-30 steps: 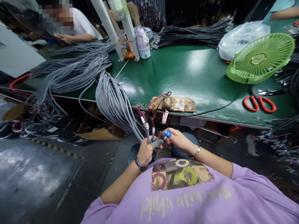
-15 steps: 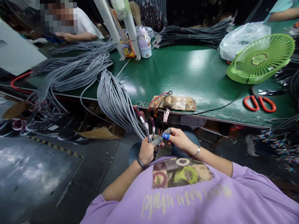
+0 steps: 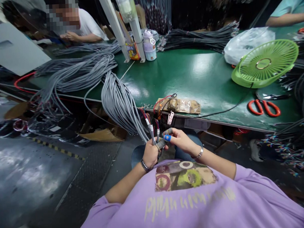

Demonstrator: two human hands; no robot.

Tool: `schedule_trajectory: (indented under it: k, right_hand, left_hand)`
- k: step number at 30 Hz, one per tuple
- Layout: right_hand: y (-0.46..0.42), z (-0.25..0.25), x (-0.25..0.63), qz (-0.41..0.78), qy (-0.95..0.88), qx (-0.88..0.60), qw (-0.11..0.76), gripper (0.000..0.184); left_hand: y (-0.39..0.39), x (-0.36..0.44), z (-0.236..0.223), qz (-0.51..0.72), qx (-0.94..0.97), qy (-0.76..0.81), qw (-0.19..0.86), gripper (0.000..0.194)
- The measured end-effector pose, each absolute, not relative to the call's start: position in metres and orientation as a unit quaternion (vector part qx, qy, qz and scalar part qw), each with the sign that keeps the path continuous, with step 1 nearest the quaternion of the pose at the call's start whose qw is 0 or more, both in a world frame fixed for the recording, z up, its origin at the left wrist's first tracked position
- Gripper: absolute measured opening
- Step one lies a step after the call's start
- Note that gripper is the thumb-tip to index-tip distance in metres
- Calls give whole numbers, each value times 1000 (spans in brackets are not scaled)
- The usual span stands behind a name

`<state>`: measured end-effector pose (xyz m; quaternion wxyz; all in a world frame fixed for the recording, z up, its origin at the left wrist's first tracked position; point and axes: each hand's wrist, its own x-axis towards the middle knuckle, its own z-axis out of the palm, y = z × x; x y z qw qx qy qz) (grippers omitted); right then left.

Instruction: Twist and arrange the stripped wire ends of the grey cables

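My left hand [image 3: 153,152] is closed round grey cables [image 3: 153,135] whose stripped ends point up, with white sleeves and thin coloured wires fanning out. Grey wrapping covers its thumb. Against it, my right hand [image 3: 181,141] pinches at the wires of a cable end; a blue band and grey wrapping sit on its fingers. The exact grip is partly hidden by the fingertips. The thick grey cable bundle [image 3: 121,102] hangs over the table edge just to the left. Above the hands, a pink clip [image 3: 170,118] sits at the edge beside a taped cardboard piece [image 3: 185,106].
On the green table [image 3: 175,72] stand a lilac bottle [image 3: 149,47] and a green fan [image 3: 264,63]. Red-handled scissors [image 3: 264,107] lie at the right, near a plastic bag [image 3: 247,44]. More grey cables [image 3: 77,72] lie left. A person in white [image 3: 89,27] sits across.
The view has shifted slightly, so the table and its things sit a little lower and further right. Both hands stay together at the cable ends, with small finger movement.
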<state>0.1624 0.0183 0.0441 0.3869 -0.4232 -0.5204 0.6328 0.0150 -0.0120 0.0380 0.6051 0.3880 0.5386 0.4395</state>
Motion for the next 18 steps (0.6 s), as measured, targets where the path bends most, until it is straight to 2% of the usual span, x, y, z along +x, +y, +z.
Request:
schedule_trajectory:
  k: [12, 18]
  right_hand:
    - [17, 46, 156, 610, -521, -448, 395, 28]
    - [17, 38, 152, 640, -443, -463, 423, 24]
  left_hand:
    - [-14, 16, 33, 455, 383, 542, 594, 29]
    - [-12, 16, 32, 475, 390, 536, 578, 29]
